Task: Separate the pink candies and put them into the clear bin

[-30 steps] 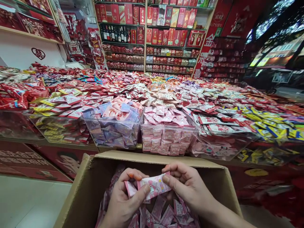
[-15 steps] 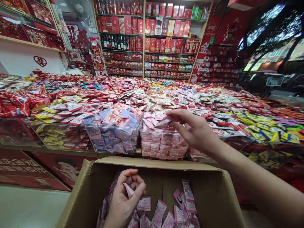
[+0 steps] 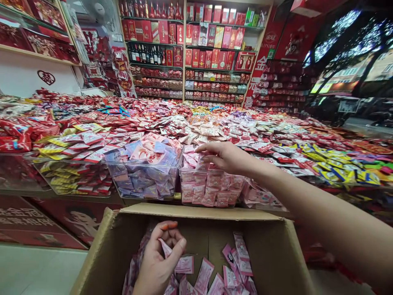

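My left hand (image 3: 161,260) is inside the cardboard box (image 3: 202,211), its fingers curled around a small pink candy packet (image 3: 166,248) that partly shows. Below and beside it lie loose pink candy packets (image 3: 204,274) in the box. My right hand (image 3: 225,157) reaches over the clear plastic bin (image 3: 210,174) behind the box. A pale pink packet (image 3: 201,165) shows under its fingertips, against the bin's top layer; the thumb is hidden. Inside this bin, similar pink packets stand in rows behind the front wall.
Left of that bin is a bin of lilac packets (image 3: 141,180), then one with yellow and red packets (image 3: 76,176). Heaps of wrapped sweets (image 3: 166,110) cover the display behind. Farther back are shelves with red boxes (image 3: 208,59) and bottles (image 3: 147,55).
My right hand has moved left and turned more palm-down, bringing the packet lower against the bin's top layer. My left hand stays in the box with its packet.
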{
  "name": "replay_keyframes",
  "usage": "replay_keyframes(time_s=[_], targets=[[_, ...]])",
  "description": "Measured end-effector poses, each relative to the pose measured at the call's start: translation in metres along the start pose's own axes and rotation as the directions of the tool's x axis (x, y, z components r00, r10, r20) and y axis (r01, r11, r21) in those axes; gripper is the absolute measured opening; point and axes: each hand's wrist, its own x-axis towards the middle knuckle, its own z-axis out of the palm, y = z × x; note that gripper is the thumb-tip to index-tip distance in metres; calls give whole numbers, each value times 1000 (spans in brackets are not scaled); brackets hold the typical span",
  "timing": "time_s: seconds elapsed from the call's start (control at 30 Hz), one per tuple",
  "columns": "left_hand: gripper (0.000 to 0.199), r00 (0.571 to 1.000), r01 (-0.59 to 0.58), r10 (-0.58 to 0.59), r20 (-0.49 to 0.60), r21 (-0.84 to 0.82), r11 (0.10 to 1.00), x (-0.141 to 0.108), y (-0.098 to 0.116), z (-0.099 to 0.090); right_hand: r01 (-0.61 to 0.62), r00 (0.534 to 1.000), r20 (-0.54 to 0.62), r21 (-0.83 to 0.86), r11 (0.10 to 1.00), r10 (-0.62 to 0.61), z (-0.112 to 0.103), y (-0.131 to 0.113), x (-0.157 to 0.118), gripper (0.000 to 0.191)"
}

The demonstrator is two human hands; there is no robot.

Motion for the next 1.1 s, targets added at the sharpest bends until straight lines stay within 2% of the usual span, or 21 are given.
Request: replay_keyframes(time_s=[0.17, 0.47, 0.6, 0.83, 1.0, 1.1], targets=[[29, 1000, 10, -10, 10, 18, 1000, -1, 5, 3, -3, 987, 162, -93, 996, 18, 3, -3, 2, 30], [26, 999, -5, 2, 43, 79, 997, -4, 9, 5, 46, 996, 81, -171, 984, -32, 0, 1, 1, 24], [25, 1000, -21, 21, 3, 75, 997, -4, 6, 7, 17, 999, 46, -183, 983, -8, 2, 3, -1, 24], [24, 999, -31, 35, -39, 94, 995, -4, 4, 8, 57, 995, 87, -171, 984, -42, 3, 4, 1, 25], [24, 1000, -20, 19, 8, 110, 994, -3, 5, 7, 48, 997, 60, -169, 984, -39, 5, 5, -5, 24], [30, 999, 34, -35, 22, 62, 998, -5, 7, 8, 28, 998, 52, -158, 987, -20, 5, 3, -8, 22]])
